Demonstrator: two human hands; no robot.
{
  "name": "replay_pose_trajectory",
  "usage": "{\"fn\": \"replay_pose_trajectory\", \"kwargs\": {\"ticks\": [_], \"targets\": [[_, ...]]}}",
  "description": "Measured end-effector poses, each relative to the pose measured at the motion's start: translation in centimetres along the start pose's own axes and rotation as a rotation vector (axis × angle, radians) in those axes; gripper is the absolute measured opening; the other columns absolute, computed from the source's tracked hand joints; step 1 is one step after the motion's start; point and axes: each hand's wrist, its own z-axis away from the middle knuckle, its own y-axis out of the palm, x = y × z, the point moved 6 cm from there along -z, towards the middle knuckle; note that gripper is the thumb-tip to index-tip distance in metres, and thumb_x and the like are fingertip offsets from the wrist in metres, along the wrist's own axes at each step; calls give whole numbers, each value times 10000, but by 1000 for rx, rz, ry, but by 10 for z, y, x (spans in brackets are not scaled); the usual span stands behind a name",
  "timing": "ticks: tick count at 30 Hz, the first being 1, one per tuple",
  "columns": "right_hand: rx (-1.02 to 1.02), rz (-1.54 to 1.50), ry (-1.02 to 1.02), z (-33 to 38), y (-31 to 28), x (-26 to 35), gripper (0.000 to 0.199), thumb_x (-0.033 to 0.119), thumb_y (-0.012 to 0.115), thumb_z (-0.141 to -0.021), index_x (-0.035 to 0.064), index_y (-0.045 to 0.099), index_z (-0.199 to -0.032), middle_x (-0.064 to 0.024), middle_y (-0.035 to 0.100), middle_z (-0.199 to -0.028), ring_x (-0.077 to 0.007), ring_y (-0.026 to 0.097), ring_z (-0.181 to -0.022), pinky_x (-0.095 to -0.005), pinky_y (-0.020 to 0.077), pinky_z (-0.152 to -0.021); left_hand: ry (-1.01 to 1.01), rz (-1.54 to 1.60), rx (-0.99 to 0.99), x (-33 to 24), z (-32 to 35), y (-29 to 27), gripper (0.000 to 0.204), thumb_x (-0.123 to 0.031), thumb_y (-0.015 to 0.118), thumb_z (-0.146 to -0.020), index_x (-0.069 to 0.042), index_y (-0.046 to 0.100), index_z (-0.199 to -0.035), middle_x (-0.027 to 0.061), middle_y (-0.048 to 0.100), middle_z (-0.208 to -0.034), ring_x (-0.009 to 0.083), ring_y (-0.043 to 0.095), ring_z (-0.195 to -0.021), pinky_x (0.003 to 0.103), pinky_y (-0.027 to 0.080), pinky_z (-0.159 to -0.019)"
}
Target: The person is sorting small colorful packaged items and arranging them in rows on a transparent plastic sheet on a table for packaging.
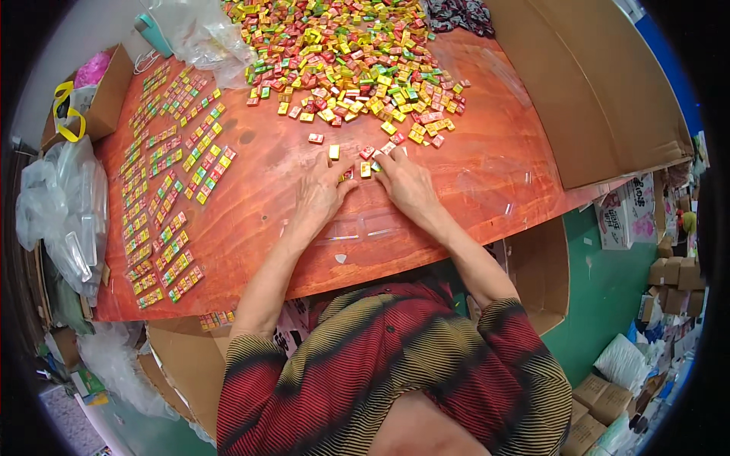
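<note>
Room: a cluttered workroom with a green floor, stacked cardboard cartons at the right and crumpled clear plastic bags (65, 205) at the left.
Table: a reddish-orange wooden table (487, 144), its far right part covered by a large flattened cardboard sheet (593, 83).
Left hand: the left hand (321, 190) lies palm down on the table, fingers spread forward, fingertips touching a small yellow candy (348, 175); nothing is clenched.
Right hand: the right hand (408, 185) also lies palm down, fingers reaching forward and pinching lightly at a small piece (376, 165) just beside the left fingertips.
Loose pieces: a few small wrapped candies sit just ahead of the fingers, among them a yellow block (334, 152) standing with its long axis pointing away from the person, and a red one (315, 138) lying crosswise.
Pile: a broad heap of mixed candies (350, 53), red, yellow and green, fills the far middle of the table.
Rows: at the left, finished candy strips (179, 194) lie in columns, each strip slanting up to the right.
Near edge: clear plastic trays (365, 226) rest between the wrists.
In the way: nothing lies between hands and pile except scattered strays.
</note>
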Motion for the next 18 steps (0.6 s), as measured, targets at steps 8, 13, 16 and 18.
{"fn": "replay_pose_trajectory", "kwargs": {"ticks": [8, 13, 16, 18], "targets": [[-8, -67, 42, 6, 13, 13, 302, 139, 569, -796, 35, 488, -1068, -156, 532, -874, -337, 572, -748, -421, 469, -593, 14, -57, -16, -9, -4, 3, 321, -214, 669, -721, -137, 605, -1027, 113, 479, -825, 294, 542, -763, 406, 442, -611], [19, -180, -117, 7, 19, 18, 307, 127, 548, -810, 54, 487, -1102, -151, 542, -903, -344, 567, -762, -434, 463, -599, 7, 5, -6, 1, 7, -3, 304, -203, 665, -735, -124, 612, -1023, 107, 502, -843, 274, 548, -768, 384, 446, -626], [78, -269, -103, -1, 29, 12, 280, 136, 556, -802, 58, 502, -1066, -140, 545, -889, -333, 564, -772, -426, 463, -592, 3, 15, -10, 1, 11, -7, 314, -213, 670, -731, -128, 613, -1028, 100, 498, -825, 267, 544, -736, 377, 443, -614], [-20, -207, -61, -14, 14, 10, 273, 144, 562, -796, 60, 505, -1049, -140, 540, -862, -329, 562, -769, -421, 460, -590, -16, -19, 1, -2, 11, -12, 322, -217, 674, -728, -130, 612, -1032, 98, 496, -819, 263, 542, -723, 373, 442, -608]]}}
